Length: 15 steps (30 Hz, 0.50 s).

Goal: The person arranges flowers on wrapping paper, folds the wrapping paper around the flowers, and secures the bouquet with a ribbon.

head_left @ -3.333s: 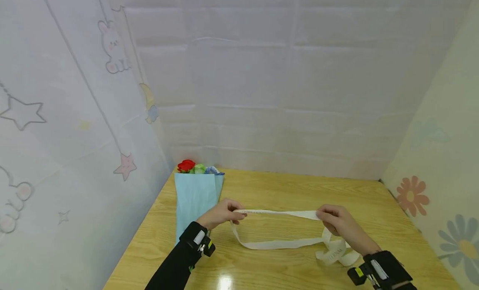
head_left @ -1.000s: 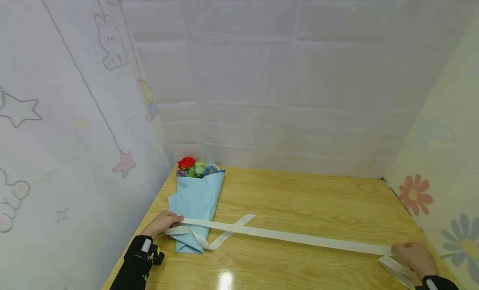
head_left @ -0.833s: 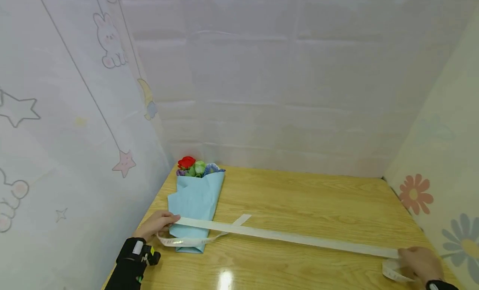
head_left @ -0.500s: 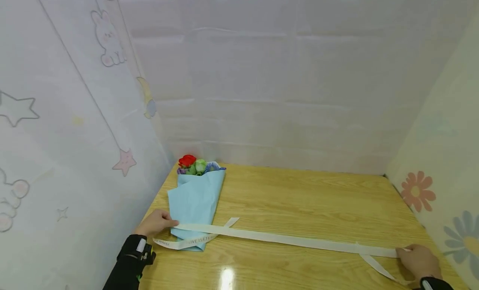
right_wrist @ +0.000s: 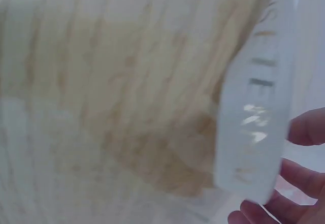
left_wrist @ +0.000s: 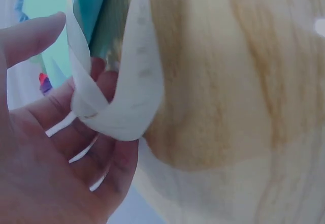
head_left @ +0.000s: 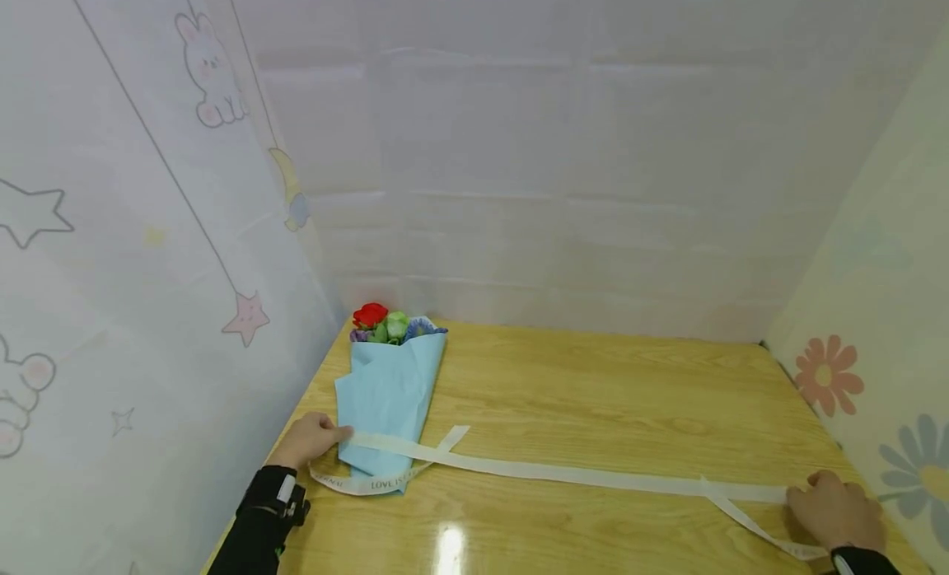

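A long cream ribbon (head_left: 563, 474) with printed lettering stretches across the table, its left part lying over a bouquet (head_left: 389, 385) in light blue wrapping paper. At the bouquet's lower left, my left hand (head_left: 307, 440) holds the ribbon at thumb and fingertips. A lettered length loops down from there, and a cut end sticks out right of the paper. Far to the right, my right hand (head_left: 838, 513) holds the other side of the ribbon, with a loose length trailing beside it. In the right wrist view, lettered ribbon (right_wrist: 254, 107) hangs at the thumb and fingertips.
Red, green, blue and purple flowers (head_left: 396, 326) show at the bouquet's top. The wooden table (head_left: 593, 394) meets a pale back sheet (head_left: 556, 188) and printed side sheets on both sides. A light glare lies near the front.
My hands have drawn far apart, spreading the ribbon from a short loop to a long strip over the bouquet. Lately the strip has slackened slightly; the hands have barely shifted.
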{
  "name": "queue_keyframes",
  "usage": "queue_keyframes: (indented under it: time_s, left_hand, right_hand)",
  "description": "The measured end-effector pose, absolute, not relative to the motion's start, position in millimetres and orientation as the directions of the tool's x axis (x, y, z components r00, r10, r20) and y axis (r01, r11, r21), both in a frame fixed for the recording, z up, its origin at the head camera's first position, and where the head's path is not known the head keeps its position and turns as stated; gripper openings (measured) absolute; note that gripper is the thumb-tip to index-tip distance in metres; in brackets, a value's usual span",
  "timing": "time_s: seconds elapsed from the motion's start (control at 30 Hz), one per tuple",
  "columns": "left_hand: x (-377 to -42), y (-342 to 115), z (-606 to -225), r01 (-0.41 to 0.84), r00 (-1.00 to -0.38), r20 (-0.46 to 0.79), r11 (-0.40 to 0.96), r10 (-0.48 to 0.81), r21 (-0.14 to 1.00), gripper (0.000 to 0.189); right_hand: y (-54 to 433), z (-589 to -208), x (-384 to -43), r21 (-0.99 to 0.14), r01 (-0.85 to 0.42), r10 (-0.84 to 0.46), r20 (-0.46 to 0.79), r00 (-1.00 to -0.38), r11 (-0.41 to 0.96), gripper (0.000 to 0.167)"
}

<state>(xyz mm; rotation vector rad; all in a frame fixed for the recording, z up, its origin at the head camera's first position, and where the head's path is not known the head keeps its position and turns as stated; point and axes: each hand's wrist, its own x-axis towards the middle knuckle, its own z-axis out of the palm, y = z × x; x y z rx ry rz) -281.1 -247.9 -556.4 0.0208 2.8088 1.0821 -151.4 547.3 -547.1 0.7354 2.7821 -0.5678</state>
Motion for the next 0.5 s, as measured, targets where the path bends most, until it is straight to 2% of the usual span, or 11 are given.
queue_keyframes:
  time_s: [0.13,0.3,0.4,0.5]
  left_hand:
    - [-284,-244,-545,-0.043,-0.996,-0.084,0.773,0.013,0.633,0.044]
    - [-288,-231,-540,0.015,-0.996,0.077,0.804,-0.038,0.595,0.056]
    - [-291,-214,-537,0.041,-0.991,0.127,0.804,-0.042,0.593,0.043]
    - [-293,-195,-533,0.054,-0.992,0.124,0.807,-0.024,0.588,0.037]
  right_hand:
    - [520,-526,-163,-0.351,0.424,0.380,-0.190,-0.905,0.835,0.058]
    - [471,-501,-183,-0.464,0.268,0.279,-0.046,-0.959,0.845,0.051]
    - [438,-493,-195,-0.565,0.198,0.239,-0.002,-0.971,0.801,0.049]
    - [405,-491,-206,-0.678,0.188,0.215,-0.045,-0.976,0.711,0.054]
